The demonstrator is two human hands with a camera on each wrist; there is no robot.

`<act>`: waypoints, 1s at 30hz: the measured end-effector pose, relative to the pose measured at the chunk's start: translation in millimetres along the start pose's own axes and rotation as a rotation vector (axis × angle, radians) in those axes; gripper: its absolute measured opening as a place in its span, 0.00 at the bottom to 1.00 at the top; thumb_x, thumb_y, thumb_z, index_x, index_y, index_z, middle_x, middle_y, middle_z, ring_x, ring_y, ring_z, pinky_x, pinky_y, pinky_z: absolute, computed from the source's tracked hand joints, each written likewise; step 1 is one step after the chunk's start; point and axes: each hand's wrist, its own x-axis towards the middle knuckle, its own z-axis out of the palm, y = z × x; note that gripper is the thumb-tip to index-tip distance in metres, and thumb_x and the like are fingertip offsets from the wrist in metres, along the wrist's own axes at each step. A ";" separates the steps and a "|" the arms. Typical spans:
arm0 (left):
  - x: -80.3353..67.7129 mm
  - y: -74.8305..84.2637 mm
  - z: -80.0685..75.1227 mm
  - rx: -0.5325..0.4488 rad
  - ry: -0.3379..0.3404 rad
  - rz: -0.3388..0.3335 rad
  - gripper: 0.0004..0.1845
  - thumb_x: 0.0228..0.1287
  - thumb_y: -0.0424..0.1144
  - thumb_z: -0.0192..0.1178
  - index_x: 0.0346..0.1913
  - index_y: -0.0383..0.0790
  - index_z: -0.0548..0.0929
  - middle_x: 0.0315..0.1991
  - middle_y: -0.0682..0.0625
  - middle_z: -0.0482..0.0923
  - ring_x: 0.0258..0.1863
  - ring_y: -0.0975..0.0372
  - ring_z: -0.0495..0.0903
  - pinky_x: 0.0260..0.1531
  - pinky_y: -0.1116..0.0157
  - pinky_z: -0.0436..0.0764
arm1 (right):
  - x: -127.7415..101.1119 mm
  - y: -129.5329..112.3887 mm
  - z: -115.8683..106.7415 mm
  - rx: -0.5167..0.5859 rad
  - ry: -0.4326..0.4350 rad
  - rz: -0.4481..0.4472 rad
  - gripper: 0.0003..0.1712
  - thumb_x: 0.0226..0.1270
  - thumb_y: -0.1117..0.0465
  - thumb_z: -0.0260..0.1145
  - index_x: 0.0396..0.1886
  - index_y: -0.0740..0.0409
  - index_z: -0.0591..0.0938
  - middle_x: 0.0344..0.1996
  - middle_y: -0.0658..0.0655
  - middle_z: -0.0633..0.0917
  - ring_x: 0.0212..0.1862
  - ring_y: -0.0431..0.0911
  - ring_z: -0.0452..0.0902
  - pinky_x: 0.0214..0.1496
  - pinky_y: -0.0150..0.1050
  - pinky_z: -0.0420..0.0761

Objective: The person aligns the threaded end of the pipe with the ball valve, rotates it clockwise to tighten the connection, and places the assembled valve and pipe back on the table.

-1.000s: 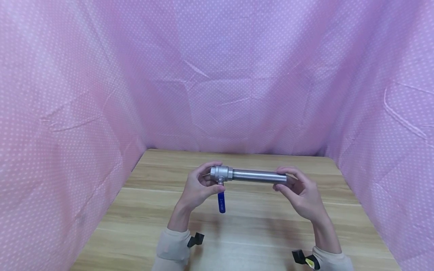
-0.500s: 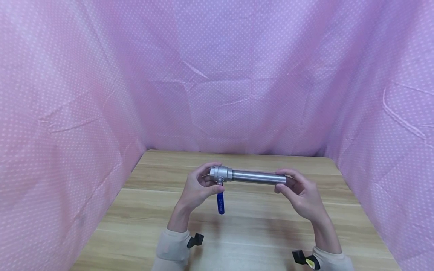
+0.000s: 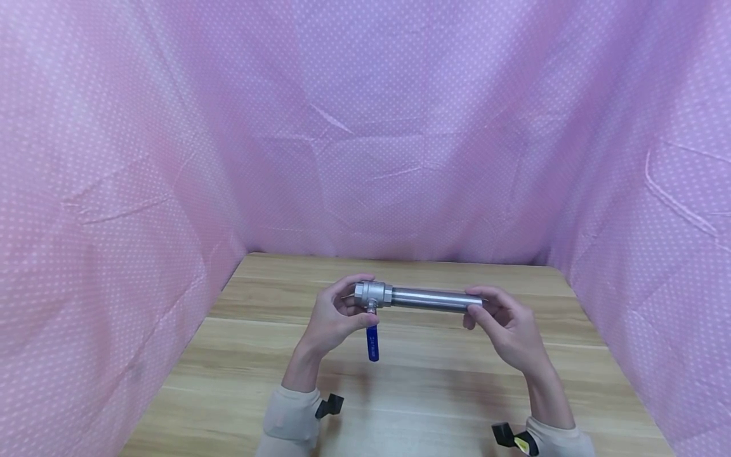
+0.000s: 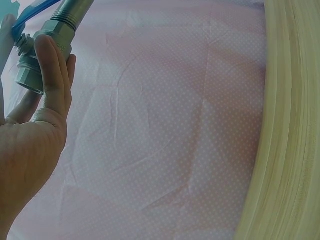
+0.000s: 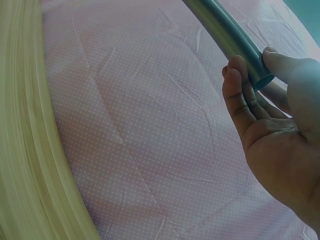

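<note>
A silver ball valve (image 3: 374, 294) with a blue lever handle (image 3: 373, 343) is held above the table by my left hand (image 3: 333, 319). Its fingers curl round the valve's outer end, and the thumb lies over the base of the lever. A smooth steel pipe (image 3: 436, 299) runs rightward from the valve, with its threaded end (image 4: 70, 13) at the valve's hex collar in the left wrist view. My right hand (image 3: 511, 324) grips the pipe's free end, thumb on the near side and fingers round the far side. The pipe's open end (image 5: 264, 81) shows in the right wrist view.
Beneath both hands lies a wood-grain table (image 3: 417, 393). Pink dotted cloth (image 3: 388, 158) hangs behind it and along both sides. Black camera mounts (image 3: 330, 405) sit at the cuffs of the light sleeves (image 3: 288, 422).
My right thumb and fingertips have shifted round the pipe's end, the fingertips now showing below it. The pipe's right end has dipped slightly. My left hand keeps its hold on the valve.
</note>
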 end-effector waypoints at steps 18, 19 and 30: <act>-1.0 0.3 1.6 0.011 -0.002 0.002 0.43 0.61 0.46 0.88 0.76 0.36 0.80 0.62 0.32 0.85 0.47 0.60 0.91 0.50 0.68 0.93 | 0.7 -3.0 2.4 0.059 -0.031 -0.003 0.28 0.64 0.91 0.68 0.64 0.78 0.80 0.57 0.44 0.91 0.51 0.34 0.91 0.47 0.30 0.93; -1.0 0.1 1.6 0.014 -0.001 0.001 0.43 0.61 0.46 0.88 0.75 0.36 0.80 0.62 0.32 0.85 0.47 0.60 0.91 0.50 0.68 0.93 | 0.7 -2.7 2.2 0.060 -0.033 -0.009 0.28 0.65 0.91 0.68 0.64 0.79 0.80 0.56 0.45 0.91 0.50 0.34 0.91 0.47 0.29 0.92; -1.0 -0.7 0.7 0.035 0.000 -0.005 0.43 0.63 0.41 0.86 0.76 0.28 0.77 0.63 0.30 0.84 0.48 0.60 0.91 0.51 0.67 0.93 | -0.9 -1.0 0.2 -0.057 -0.035 0.011 0.23 0.71 0.87 0.66 0.63 0.72 0.83 0.34 0.52 0.89 0.37 0.37 0.87 0.41 0.29 0.89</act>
